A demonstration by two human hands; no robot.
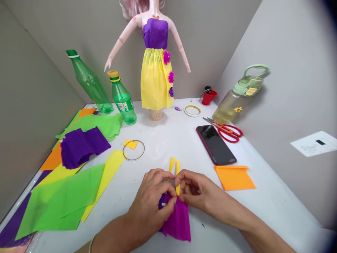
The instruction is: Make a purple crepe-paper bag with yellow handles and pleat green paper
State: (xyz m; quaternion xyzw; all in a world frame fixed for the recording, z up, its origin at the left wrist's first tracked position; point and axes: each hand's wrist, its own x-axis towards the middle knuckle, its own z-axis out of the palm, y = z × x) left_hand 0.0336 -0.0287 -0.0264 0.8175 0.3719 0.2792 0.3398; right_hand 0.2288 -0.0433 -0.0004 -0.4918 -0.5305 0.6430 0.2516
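A magenta piece of thin, cloth-like sheet (pixel 179 221) hangs down over the white table, with a dark purple bit behind its left edge. My left hand (pixel 155 193) pinches it at the top left, thumb against the fingers. On the other side, my right hand (pixel 196 188) pinches the top right corner, close to a narrow yellow strip (pixel 178 179). A second yellow strip (pixel 172 163) stands up just behind my left fingertips. How the strips join the magenta piece is hidden by my fingers.
Left lie green (pixel 63 196), purple (pixel 81 147) and yellow sheets; a bangle (pixel 133 150) is nearby. At the back stand green bottles (pixel 122 102) and a dressed doll (pixel 156 77). Right are a phone (pixel 217 146), scissors (pixel 228 131), an orange piece (pixel 234 178) and a water bottle (pixel 231 102).
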